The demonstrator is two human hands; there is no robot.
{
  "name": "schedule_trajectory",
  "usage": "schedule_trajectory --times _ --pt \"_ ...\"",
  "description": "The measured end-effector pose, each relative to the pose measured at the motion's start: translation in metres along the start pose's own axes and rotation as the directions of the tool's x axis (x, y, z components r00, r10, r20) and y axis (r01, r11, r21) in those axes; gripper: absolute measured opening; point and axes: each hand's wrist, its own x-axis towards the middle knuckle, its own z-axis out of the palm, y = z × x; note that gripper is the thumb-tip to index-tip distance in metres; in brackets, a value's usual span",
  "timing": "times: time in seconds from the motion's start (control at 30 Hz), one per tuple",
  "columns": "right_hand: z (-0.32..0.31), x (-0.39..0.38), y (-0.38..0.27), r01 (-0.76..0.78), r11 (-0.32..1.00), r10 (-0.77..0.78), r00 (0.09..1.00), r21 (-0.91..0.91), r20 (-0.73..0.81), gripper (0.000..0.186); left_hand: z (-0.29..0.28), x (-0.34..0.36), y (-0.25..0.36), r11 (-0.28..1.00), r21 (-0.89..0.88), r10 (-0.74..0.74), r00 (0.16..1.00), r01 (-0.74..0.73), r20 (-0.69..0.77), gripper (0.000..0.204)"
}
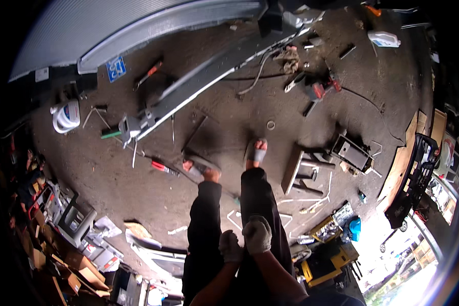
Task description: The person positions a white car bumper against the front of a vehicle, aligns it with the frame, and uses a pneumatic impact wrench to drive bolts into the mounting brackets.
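My left hand [230,246] and my right hand [257,234], both in pale work gloves, are side by side in front of my dark trousers. The fingers of each are curled closed, and what they hold, if anything, is hidden. On the floor beyond lies a tool with a red handle [158,166], near one of my sandalled feet [202,169]. A small wooden stool [290,173] lies on its side to the right of my other foot.
A long dark panel with a pale edge [209,84] crosses the floor ahead. A red power tool [319,91] lies farther right. White jugs [66,116] stand near the sides. Cardboard boxes [81,262] crowd the lower left; a yellow case [331,265] is at lower right.
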Motion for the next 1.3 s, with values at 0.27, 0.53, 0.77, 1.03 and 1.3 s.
schedule_trajectory --times 0.27,0.53,0.77,1.03,1.3 --pt "0.038 0.171 -0.002 -0.235 0.917 0.047 0.865 0.321 0.499 0.023 0.029 0.297 0.058 0.659 0.327 0.703 0.709 -0.678 0.053 0.054" --pt "0.063 0.251 0.031 -0.046 0.997 0.075 0.753 -0.061 0.653 0.029 0.052 0.559 0.252 0.417 0.699 0.798 0.602 -0.580 0.024 0.064" --pt "0.146 0.357 0.148 -0.244 0.963 0.172 0.883 0.114 0.437 0.036 0.079 0.580 0.242 0.166 0.769 0.980 0.188 -0.617 -0.061 0.048" --pt "0.295 0.442 0.127 -0.543 0.427 0.329 0.838 0.723 0.435 0.032 0.018 0.552 0.268 0.190 0.750 0.931 0.359 -0.634 0.068 0.063" --pt "0.327 0.516 0.246 0.297 -0.028 -0.188 0.936 -0.955 0.297 0.054 0.016 0.505 0.252 0.197 0.736 0.842 0.497 -0.648 0.212 0.043"
